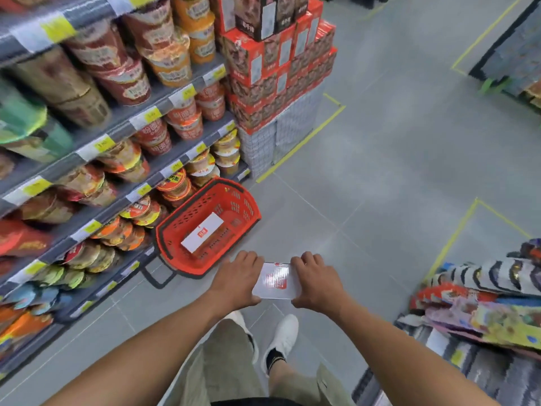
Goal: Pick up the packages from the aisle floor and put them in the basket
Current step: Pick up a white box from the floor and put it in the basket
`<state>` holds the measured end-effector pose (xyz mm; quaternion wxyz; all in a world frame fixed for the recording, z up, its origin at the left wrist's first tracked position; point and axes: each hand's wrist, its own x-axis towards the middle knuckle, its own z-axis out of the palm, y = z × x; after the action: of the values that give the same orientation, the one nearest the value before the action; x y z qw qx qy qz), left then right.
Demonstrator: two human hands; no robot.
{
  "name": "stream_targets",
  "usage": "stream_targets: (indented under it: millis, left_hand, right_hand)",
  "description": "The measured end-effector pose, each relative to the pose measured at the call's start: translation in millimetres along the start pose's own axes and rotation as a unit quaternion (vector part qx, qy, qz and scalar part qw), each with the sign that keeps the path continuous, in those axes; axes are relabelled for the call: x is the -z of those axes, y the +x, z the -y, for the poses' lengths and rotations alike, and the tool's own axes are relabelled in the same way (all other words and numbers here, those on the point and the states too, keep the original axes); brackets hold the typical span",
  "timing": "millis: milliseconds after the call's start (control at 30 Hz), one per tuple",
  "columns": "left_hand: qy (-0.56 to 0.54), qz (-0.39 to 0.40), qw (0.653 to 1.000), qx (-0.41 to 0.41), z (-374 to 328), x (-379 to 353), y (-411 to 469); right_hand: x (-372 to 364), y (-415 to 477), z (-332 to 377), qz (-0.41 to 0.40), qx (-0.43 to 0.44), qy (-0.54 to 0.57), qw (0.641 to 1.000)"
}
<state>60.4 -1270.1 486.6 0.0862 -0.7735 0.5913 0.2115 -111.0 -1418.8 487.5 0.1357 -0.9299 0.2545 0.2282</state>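
A white package with a red label (276, 281) is held between both hands above the aisle floor, just right of and nearer than the basket. My left hand (239, 278) grips its left edge and my right hand (314, 281) grips its right edge. The red plastic basket (251, 210) stands on the floor against the bottom shelf, its black handle folded down. Inside it lies another white package with a red label (202, 232).
Shelves of instant noodle bowls (123, 159) run along the left. A stack of red boxes (278, 68) stands beyond the basket. Piled goods (483, 303) crowd the right. Grey tiled floor (395, 171) with yellow tape lines lies ahead. My white shoes (282, 335) are below.
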Motion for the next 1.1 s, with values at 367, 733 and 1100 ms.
stream_targets:
  millis: [367, 733, 1100]
  left_hand:
    - [-0.099, -0.038, 0.972, 0.21, 110.7, 1.4, -1.6]
    - [-0.158, -0.022, 0.929, 0.334, 190.7, -9.8, 28.1]
    - [-0.218, -0.015, 0.873, 0.436, 223.3, -82.7, 98.9]
  right_hand:
    - [68.2, 165.0, 80.8, 0.028, 0.19, -0.11, 0.975]
    - [87.7, 284.5, 139.8, 0.03, 0.276, -0.145, 0.95]
    - [25.6, 394.2, 151.5, 0.083, 0.306, -0.158, 0.935]
